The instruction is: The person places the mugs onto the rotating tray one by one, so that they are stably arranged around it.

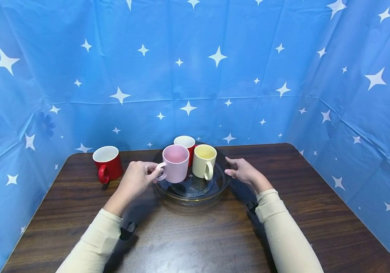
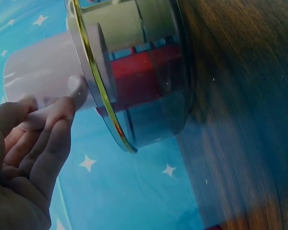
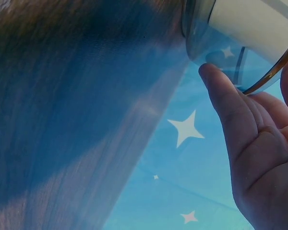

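My left hand (image 1: pixel 139 176) pinches the handle of a pink mug (image 1: pixel 176 168) between thumb and fingers. The mug is upright at the front left of a clear glass bowl (image 1: pixel 195 195). Through the glass in the left wrist view, the pink mug's base (image 2: pixel 103 62) shows just below the rim, higher than the other mugs' lower parts. Inside the bowl stand a pale yellow mug (image 1: pixel 202 163) and a red mug (image 1: pixel 190 151) with a white interior, partly hidden. Fairly straight fingers of my right hand (image 1: pixel 244 172) touch the bowl's outer right side, thumb near the rim (image 3: pixel 273 72).
Another red mug (image 1: pixel 109 167) with a white interior stands on the dark wooden table (image 1: pixel 195 242), left of my left hand. A blue cloth (image 1: pixel 195 76) with white stars hangs behind the table and along both sides.
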Action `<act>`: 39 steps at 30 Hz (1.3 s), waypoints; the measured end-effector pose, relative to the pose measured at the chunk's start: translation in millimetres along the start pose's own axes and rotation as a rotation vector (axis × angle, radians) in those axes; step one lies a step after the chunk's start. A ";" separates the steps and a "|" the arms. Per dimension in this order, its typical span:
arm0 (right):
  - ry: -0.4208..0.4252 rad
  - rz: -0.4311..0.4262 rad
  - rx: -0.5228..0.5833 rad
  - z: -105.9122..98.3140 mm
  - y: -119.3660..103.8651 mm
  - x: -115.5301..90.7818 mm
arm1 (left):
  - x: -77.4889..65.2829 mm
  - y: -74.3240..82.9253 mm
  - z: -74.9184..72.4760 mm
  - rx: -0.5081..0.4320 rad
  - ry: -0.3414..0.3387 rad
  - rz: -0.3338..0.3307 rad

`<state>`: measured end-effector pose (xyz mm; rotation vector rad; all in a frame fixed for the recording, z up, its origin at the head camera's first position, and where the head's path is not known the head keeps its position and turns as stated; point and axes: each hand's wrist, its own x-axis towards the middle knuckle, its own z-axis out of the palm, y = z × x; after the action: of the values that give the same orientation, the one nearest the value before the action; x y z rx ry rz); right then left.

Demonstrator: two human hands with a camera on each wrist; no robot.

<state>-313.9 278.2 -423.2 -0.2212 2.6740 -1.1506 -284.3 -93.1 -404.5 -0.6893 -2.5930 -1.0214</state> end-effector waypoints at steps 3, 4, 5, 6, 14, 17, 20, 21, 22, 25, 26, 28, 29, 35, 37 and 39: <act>-0.002 -0.006 0.004 0.6 1.3 0.7 | 1.0 -1.2 0.8 -0.012 -0.021 0.000; -0.001 -0.008 0.004 0.8 1.7 0.9 | 1.3 -1.6 1.1 -0.016 -0.027 -0.002; 0.000 -0.008 0.006 1.0 2.1 1.1 | 1.7 -1.9 1.3 -0.019 -0.033 -0.004; 0.000 -0.009 0.008 1.0 2.4 0.9 | 2.0 -2.0 1.4 -0.022 -0.039 -0.007; 0.001 -0.004 0.010 1.4 1.1 -1.4 | 4.1 -4.7 3.0 -0.047 -0.068 -0.011; 0.001 0.000 0.013 1.6 0.3 -2.1 | 4.9 -5.5 3.8 -0.058 -0.086 -0.007; 0.002 -0.002 0.017 1.7 0.2 -2.0 | 5.7 -6.0 4.5 -0.067 -0.106 -0.002; 0.003 -0.004 0.017 1.7 0.3 -1.7 | 6.1 -6.4 4.8 -0.069 -0.111 -0.004; 0.004 -0.010 0.015 1.8 0.6 -1.3 | 6.3 -6.8 5.1 -0.071 -0.118 -0.005; 0.003 -0.018 0.011 1.7 1.2 -0.7 | 7.9 -8.4 6.5 -0.071 -0.130 -0.004; 0.003 -0.022 0.007 1.7 1.0 -0.6 | 8.5 -8.9 7.1 -0.070 -0.132 0.000; 0.003 -0.025 -0.003 1.5 1.0 -0.8 | 9.8 -9.7 8.3 -0.068 -0.134 0.014; 0.002 -0.023 -0.004 1.4 0.7 -0.9 | 10.6 -9.9 8.9 -0.066 -0.134 0.020; 0.001 -0.013 0.007 0.3 1.3 1.2 | 14.3 -9.8 11.4 -0.075 -0.150 0.037; 0.000 -0.012 0.007 -0.2 1.8 1.9 | 15.6 -9.9 12.2 -0.082 -0.156 0.048; 0.002 -0.006 0.006 -0.3 2.2 2.5 | 17.0 -9.6 13.0 -0.084 -0.160 0.064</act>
<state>-316.6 279.4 -424.9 -0.2268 2.6731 -1.1609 -304.7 -84.6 -412.3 -0.9039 -2.6548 -1.1024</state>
